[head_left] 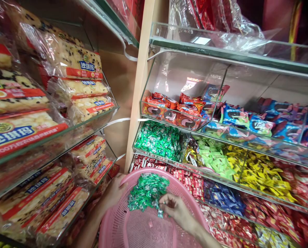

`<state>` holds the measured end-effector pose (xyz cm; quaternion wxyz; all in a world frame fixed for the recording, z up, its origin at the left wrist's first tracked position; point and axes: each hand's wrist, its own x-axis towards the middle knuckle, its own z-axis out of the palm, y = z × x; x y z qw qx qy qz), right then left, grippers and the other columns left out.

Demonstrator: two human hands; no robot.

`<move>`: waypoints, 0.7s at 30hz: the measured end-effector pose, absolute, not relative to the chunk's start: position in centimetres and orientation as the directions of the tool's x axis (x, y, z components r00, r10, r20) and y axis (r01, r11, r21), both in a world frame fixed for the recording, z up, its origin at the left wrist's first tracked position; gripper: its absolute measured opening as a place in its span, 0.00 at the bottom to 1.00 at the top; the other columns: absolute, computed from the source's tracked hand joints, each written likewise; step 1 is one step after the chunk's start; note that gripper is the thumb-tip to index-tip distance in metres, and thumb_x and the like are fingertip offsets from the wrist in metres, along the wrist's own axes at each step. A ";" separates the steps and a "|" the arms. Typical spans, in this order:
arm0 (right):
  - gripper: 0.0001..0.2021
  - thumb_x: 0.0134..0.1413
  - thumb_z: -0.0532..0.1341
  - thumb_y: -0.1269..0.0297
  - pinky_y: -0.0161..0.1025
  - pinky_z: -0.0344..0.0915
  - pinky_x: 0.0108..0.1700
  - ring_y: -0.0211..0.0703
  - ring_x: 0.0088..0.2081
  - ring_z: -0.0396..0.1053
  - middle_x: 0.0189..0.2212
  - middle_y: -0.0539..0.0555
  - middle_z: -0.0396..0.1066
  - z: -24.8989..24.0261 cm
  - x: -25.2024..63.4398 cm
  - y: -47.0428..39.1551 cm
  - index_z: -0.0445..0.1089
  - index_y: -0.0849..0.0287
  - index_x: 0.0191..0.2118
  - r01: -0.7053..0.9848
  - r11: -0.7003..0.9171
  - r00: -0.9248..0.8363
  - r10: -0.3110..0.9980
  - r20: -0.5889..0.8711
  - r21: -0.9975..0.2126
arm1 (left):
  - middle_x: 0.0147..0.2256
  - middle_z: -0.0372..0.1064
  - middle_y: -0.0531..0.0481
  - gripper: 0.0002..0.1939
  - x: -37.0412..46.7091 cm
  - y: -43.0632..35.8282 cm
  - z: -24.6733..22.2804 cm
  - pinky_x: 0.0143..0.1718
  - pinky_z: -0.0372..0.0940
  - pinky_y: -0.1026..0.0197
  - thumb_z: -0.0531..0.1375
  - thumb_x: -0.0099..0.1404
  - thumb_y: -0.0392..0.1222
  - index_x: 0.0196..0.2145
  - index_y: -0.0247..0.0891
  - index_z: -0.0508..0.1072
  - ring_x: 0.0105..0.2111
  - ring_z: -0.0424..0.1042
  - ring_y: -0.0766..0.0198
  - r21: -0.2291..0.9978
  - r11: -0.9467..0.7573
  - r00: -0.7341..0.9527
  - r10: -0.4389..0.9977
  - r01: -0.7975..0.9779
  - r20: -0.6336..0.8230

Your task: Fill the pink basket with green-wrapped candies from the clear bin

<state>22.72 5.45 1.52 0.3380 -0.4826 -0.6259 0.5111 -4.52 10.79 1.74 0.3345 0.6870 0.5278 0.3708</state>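
Observation:
A pink plastic basket with mesh sides is in the lower middle of the head view. My left hand is closed over its far left rim. Inside the basket lies a heap of green-wrapped candies, gathered toward the far side. My right hand is over the basket, thumb and fingers pinched on a small green-and-silver wrapped candy at the right edge of the heap. A small pale pink piece lies on the basket's bottom.
Just beyond the basket, a glass bin holds more green candies. Yellow-wrapped candies and blue-wrapped candies fill bins to the right. Packaged pastry bars crowd glass shelves at left. A wooden post separates the shelves.

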 end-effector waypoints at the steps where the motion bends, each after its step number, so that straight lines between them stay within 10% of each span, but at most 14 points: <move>1: 0.11 0.49 0.61 0.55 0.33 0.56 0.26 0.35 0.23 0.59 0.21 0.46 0.62 1.3 22.8 5.5 0.67 0.59 0.31 0.272 -0.001 -0.301 0.950 -0.086 -0.962 | 0.35 0.70 0.47 0.13 -4.5 10.8 1.7 0.45 0.63 0.58 0.53 0.57 0.36 0.36 0.35 0.74 0.39 0.70 0.57 0.851 -0.218 0.166 0.974 0.478 0.156; 21: 0.11 0.61 0.51 0.60 0.37 0.62 0.35 0.41 0.34 0.66 0.32 0.54 0.67 1.6 23.1 8.8 0.66 0.58 0.32 0.663 0.500 -0.471 0.857 0.209 -0.556 | 0.39 0.73 0.45 0.15 -4.3 10.6 2.4 0.46 0.62 0.56 0.54 0.56 0.35 0.40 0.35 0.75 0.41 0.71 0.56 0.887 -0.160 0.116 0.986 0.432 0.122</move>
